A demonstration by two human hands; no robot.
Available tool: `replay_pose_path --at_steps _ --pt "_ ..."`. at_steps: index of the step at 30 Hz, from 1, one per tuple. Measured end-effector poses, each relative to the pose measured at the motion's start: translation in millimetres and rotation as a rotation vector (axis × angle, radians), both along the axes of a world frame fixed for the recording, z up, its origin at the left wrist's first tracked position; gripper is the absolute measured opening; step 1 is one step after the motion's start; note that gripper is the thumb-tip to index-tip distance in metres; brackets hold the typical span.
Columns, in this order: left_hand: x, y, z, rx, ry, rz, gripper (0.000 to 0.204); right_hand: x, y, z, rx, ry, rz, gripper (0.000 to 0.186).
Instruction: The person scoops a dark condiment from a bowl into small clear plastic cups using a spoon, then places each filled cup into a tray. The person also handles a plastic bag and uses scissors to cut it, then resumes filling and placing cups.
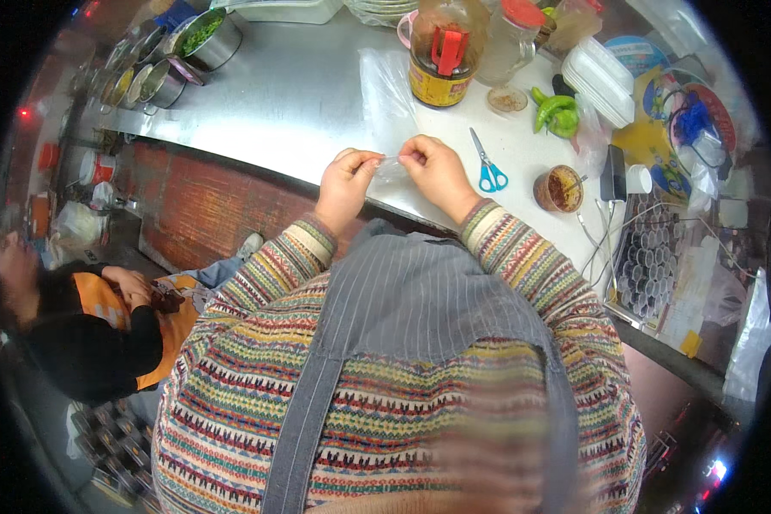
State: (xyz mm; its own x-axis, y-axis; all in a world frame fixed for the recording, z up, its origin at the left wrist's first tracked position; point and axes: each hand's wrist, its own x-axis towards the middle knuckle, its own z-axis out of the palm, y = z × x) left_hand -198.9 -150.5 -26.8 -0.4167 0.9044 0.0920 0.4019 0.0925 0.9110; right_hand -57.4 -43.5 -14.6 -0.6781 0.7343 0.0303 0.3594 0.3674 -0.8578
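Over the near edge of the tabletop, the left hand and right hand, slightly apart, each pinch a piece of clear plastic that spans the gap between them. Blue-handled scissors lie right of the right hand, with a brown-stained cup farther right and green peppers on its far side.

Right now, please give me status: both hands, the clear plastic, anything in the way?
Left hand, right hand: both pinching clear plastic. Plastic over near edge of counter. Possible obstacle: blue-handled scissors beside right hand, not touching.
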Motion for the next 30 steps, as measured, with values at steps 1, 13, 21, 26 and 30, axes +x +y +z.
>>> replay_pose_path --at_steps 1,13,21,26,30 --pt "-1.0 -0.3 1.7 -0.028 0.001 0.017 0.014 2.4 3.0 1.9 0.024 0.035 -0.03 0.009" --pt "11.1 25.0 11.2 0.062 -0.22 -0.112 0.012 25.5 -38.3 30.9 0.087 -0.007 0.193 0.031" --pt "24.4 36.2 21.3 0.002 0.029 -0.284 0.014 34.9 -29.9 20.0 0.018 -0.606 0.042 0.055" --pt "28.9 39.4 16.6 -0.032 0.116 -0.355 0.016 67.2 -19.4 17.5 -0.413 -0.317 -0.262 0.057" --pt "35.4 45.0 12.9 0.064 0.103 -0.448 0.014 73.3 -37.8 7.7 -0.257 -0.14 -0.193 0.038"
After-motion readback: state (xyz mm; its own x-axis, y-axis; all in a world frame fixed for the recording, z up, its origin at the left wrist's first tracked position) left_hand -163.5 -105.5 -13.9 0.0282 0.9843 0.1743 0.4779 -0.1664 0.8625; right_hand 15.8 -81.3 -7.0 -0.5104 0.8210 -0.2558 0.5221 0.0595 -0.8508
